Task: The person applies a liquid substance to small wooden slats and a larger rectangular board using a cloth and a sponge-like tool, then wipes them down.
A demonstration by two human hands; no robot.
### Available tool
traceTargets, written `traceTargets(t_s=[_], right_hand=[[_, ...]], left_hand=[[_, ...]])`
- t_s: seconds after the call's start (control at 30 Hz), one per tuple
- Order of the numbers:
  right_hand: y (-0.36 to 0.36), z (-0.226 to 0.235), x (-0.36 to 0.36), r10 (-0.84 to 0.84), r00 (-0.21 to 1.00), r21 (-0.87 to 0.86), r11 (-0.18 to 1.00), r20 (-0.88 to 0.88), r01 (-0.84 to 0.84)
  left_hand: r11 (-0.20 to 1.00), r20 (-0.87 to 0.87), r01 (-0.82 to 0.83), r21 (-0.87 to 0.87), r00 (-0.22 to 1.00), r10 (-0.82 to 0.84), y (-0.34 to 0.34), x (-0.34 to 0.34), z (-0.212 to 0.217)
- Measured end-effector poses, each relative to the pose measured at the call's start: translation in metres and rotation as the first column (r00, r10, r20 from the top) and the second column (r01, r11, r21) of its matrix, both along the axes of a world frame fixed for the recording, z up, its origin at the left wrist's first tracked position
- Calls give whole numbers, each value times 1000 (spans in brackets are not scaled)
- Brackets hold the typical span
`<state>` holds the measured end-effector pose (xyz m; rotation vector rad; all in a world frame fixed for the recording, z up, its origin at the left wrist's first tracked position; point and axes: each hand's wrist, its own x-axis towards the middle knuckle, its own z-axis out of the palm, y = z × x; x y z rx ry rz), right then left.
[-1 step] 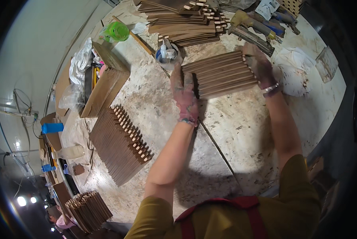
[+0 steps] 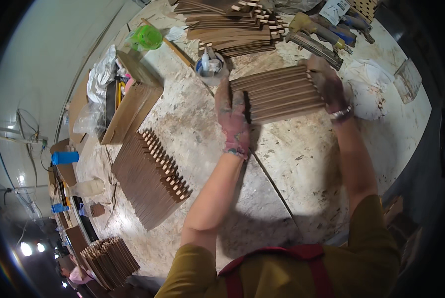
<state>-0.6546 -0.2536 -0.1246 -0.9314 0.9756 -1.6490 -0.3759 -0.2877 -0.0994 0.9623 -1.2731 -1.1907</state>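
Holding a row of dark brown wooden slats (image 2: 279, 94) between two hands, on the pale, stained surface (image 2: 277, 169) — bracing its left end with the gloved left hand (image 2: 233, 121), fingers stretched and slightly parted, and covering its right end with the gloved right hand (image 2: 331, 92), fingers bent over it. Cannot tell, through blur, whether those close on the slats. Pointing the left fingertips toward a small tub (image 2: 214, 78) — working below a slat stack (image 2: 230, 35) and a nail gun (image 2: 307, 25), right of a peg-ended slat row (image 2: 145, 184), left of a crumpled white bundle (image 2: 369, 74).
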Motion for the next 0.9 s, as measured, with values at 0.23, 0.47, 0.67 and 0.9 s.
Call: traceTargets(t_s=[0.23, 0.47, 0.67, 0.9], right_hand=[[89, 47, 48, -2, 960, 146, 988, 280, -41], [167, 41, 173, 248, 915, 127, 946, 318, -300], [166, 74, 325, 333, 881, 349, 824, 337, -445], [131, 28, 378, 123, 991, 122, 984, 48, -128]], left_hand=[[997, 250, 35, -66, 968, -18, 73, 46, 59], [970, 553, -216, -114, 797, 243, 203, 179, 88], [902, 531, -418, -107, 743, 407, 277, 280, 71], [823, 688, -288, -490, 452, 568, 283, 352, 50]])
